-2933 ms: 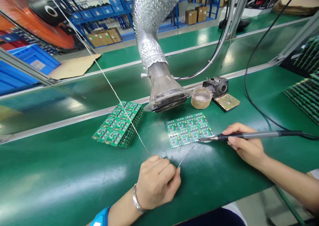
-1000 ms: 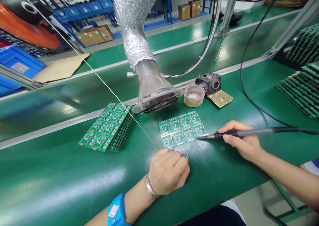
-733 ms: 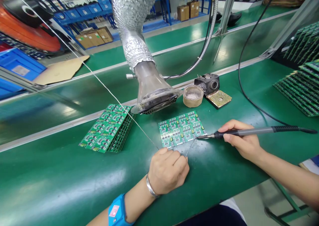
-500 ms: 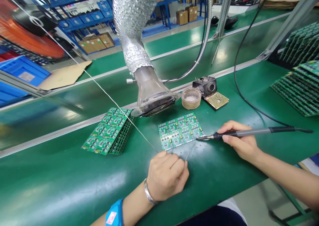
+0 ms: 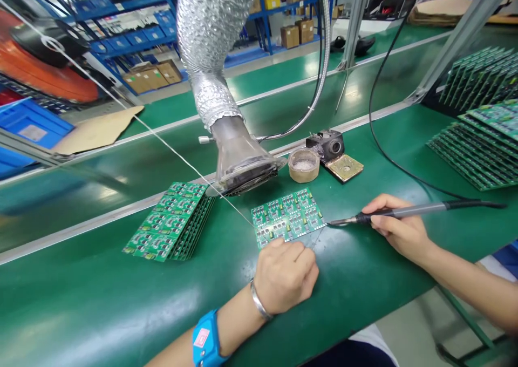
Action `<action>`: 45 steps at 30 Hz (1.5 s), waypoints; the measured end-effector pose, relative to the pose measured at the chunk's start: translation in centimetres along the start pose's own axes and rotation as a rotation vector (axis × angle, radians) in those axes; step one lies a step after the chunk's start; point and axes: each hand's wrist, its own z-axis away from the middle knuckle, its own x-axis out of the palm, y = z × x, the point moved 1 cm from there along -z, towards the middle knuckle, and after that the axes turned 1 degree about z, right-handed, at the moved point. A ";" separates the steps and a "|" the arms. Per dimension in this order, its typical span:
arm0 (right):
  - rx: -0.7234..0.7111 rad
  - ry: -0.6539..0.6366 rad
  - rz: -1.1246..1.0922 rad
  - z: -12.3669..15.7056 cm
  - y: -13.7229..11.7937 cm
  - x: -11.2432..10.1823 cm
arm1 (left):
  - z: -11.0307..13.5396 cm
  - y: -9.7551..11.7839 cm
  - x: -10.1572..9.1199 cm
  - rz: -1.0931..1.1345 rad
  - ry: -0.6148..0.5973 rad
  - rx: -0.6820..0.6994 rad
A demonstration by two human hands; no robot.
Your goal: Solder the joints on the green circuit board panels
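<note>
Two hands at our circuit panel [image 5: 288, 216]: left hand [image 5: 287, 272], at 6 o'clock, grip pinching solder wire [image 5: 182, 159]; right hand [image 5: 399, 231], at 3 o'clock, grip clamped on soldering iron [image 5: 408, 211].

No text, label or number can be read.

board panel [image 5: 288, 217]: green, flat | soldering iron [image 5: 404, 211]: near-level, tip beside panel's right edge | solder wire [image 5: 182, 159]: taut, slanting
</note>
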 end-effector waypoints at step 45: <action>-0.314 0.176 0.296 -1.0 -0.8 0.7 | 1.1 1.3 -0.9 0.105 -0.166 0.089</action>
